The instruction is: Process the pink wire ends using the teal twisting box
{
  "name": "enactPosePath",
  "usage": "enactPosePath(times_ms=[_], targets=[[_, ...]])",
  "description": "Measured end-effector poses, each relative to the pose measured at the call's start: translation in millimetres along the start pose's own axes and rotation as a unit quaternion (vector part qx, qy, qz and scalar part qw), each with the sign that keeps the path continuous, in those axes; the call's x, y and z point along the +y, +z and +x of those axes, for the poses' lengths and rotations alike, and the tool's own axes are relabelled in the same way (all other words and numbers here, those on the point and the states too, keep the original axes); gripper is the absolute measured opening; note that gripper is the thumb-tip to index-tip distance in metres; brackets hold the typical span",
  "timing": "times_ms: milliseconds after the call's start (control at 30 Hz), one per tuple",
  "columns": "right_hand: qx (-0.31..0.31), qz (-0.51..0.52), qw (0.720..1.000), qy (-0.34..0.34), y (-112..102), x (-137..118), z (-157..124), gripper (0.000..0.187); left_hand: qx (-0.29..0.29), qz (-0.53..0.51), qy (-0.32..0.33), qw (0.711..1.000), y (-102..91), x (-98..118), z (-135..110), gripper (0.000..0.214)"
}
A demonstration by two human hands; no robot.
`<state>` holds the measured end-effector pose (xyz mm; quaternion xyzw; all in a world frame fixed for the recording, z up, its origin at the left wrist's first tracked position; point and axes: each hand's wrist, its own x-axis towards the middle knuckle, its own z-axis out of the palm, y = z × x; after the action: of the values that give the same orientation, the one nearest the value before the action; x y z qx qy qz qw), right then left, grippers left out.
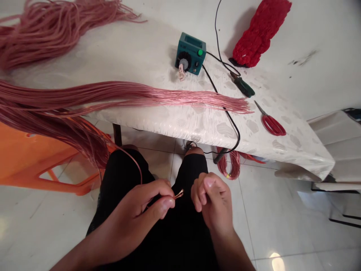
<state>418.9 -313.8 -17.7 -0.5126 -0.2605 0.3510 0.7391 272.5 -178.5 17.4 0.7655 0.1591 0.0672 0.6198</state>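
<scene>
My left hand [132, 214] is shut on a thin copper wire [178, 194], pinching its bare, forked end between thumb and fingers. The wire runs up over my left knee towards a long bundle of pink-coated copper wires [113, 94] lying across the table edge. My right hand [213, 199] hangs close beside that wire end, its fingers curled together. Nothing shows in them and it does not appear to touch the wire. Both hands are above my lap, in black trousers [180, 226].
The white-covered table [180, 126] holds a teal control box [191, 53] with a dial, red scissors [271, 125], green-handled pliers [242, 85], a red mesh bundle [261, 34], and more wire [50, 34]. A black cable [232, 124] drapes over the edge. A wire coil [228, 163] lies below; an orange chair [36, 158] stands left.
</scene>
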Motion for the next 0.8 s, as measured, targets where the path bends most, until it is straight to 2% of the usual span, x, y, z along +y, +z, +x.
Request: enactPosePath(times_ms=[167, 333, 500, 633, 800], targets=[[-0.089, -0.145, 0.985, 0.003, 7.5, -8.8, -3.2, 0.028, 0.002, 0.016, 0.013, 1.000, 3.0, 2.3, 1.4, 0.028], [-0.088, -0.225, 0.968, -0.063, 16.2, -16.9, -2.6, 0.018, 0.015, 0.029, -0.010, 0.999, 8.8, 0.8, 1.8, 0.027], [-0.124, -0.298, 0.943, -0.087, 8.8, -22.1, 1.5, 0.016, 0.018, 0.060, -0.044, 0.997, 10.3, -0.2, 5.5, 0.023], [-0.125, -0.317, 0.936, -0.092, 3.3, -24.8, 2.9, 0.017, 0.036, 0.079, -0.041, 0.995, 10.1, -0.2, 5.8, 0.016], [-0.104, -0.260, 0.956, -0.086, 2.6, -20.6, 1.2, 0.003, 0.064, 0.082, -0.021, 0.994, 13.3, -1.8, 5.2, 0.016]])
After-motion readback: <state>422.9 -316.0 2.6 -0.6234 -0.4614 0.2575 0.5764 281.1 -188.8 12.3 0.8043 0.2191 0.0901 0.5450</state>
